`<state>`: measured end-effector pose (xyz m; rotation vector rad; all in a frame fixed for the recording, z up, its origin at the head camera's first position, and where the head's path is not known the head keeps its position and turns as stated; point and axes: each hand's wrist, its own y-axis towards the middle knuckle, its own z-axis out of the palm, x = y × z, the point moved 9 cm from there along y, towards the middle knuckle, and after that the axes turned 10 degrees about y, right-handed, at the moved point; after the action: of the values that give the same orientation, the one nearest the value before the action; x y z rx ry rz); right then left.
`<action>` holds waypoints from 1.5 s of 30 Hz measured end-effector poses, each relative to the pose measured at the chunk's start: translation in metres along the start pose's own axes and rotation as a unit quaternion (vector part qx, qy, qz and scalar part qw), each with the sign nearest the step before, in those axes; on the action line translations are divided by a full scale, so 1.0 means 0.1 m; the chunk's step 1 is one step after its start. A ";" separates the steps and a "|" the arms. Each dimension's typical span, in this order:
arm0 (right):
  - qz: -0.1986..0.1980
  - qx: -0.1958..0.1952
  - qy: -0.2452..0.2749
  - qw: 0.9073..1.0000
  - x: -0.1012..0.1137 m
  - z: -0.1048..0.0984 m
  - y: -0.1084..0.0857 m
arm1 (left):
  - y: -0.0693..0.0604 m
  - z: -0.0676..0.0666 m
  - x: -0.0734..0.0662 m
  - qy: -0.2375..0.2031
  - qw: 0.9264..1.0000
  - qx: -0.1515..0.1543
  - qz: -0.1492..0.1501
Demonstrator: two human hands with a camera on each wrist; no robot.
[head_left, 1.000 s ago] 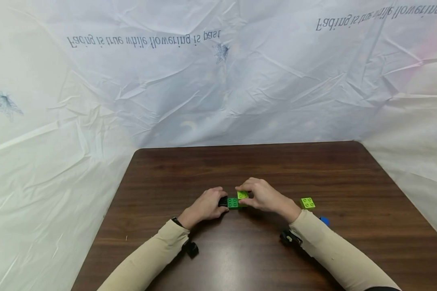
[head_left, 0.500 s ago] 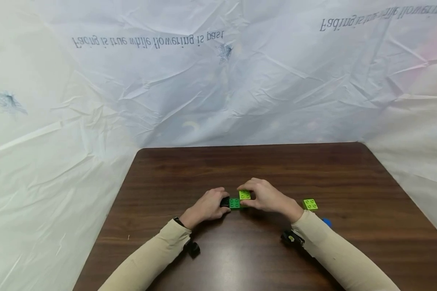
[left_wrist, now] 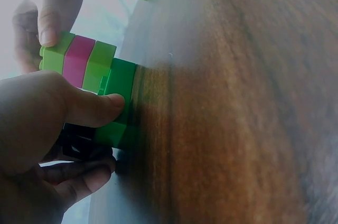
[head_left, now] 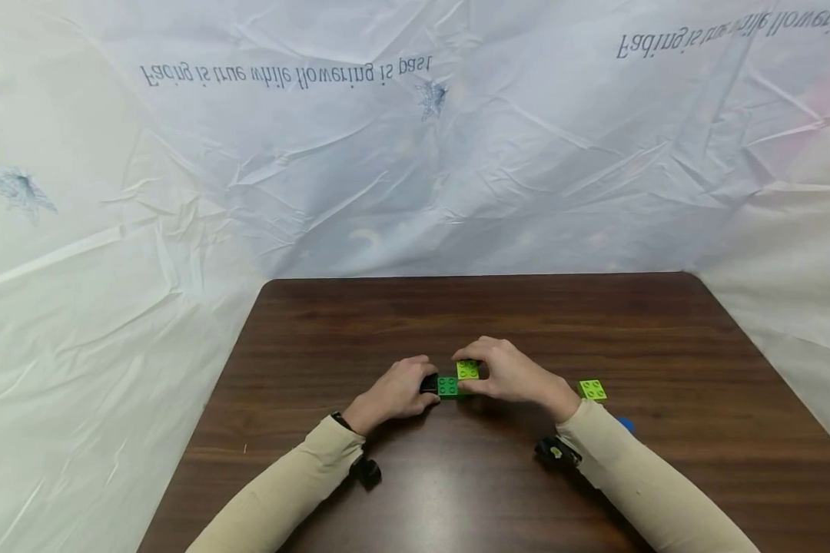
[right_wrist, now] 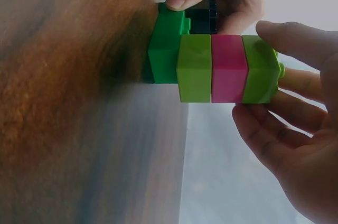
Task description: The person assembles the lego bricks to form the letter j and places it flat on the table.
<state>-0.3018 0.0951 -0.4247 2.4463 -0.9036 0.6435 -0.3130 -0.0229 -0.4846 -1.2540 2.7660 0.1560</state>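
A long green toy brick (right_wrist: 166,44) lies on the table with a black brick (head_left: 429,384) on its left end. On its right end stands a column of a lime brick (right_wrist: 194,68), a pink brick (right_wrist: 228,68) and an upper lime brick (head_left: 467,370). My left hand (head_left: 394,392) grips the left end, its thumb (left_wrist: 108,108) on the green brick and fingers beyond the black one. My right hand (head_left: 508,372) pinches the upper lime brick between thumb and fingers. Studs show on the green brick between the black brick and the column.
To the right lies a loose lime brick (head_left: 592,389). A blue piece (head_left: 625,424) is partly hidden behind the right sleeve (head_left: 636,468). The brown table (head_left: 360,322) meets a pale printed sheet (head_left: 387,169) at its back and sides.
The whole scene has shifted slightly to the right in the head view. Both hands and the bricks keep the same places relative to each other.
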 end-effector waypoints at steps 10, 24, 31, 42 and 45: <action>0.010 -0.033 0.015 0.999 -0.03 -0.23 -0.06 | 0.00 0.00 0.00 0.001 1.000 -0.002 0.001; 0.040 -0.083 0.008 0.996 -0.28 -0.54 -0.28 | -0.01 -0.02 0.00 0.004 1.000 -0.013 0.006; 0.057 -0.099 -0.008 0.993 -0.36 -0.65 -0.39 | -0.02 -0.02 -0.01 0.002 1.000 -0.013 0.009; 0.068 -0.125 -0.042 0.989 -0.48 -0.82 -0.57 | -0.01 0.00 0.00 0.004 1.000 -0.012 0.009; 0.079 -0.127 -0.047 0.988 -0.51 -0.86 -0.60 | 0.00 -0.01 0.00 0.004 1.000 -0.013 0.009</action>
<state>-0.3178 0.2084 -0.4007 2.2087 -1.1506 0.4386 -0.3128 -0.0235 -0.4841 -1.2397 2.7907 0.1888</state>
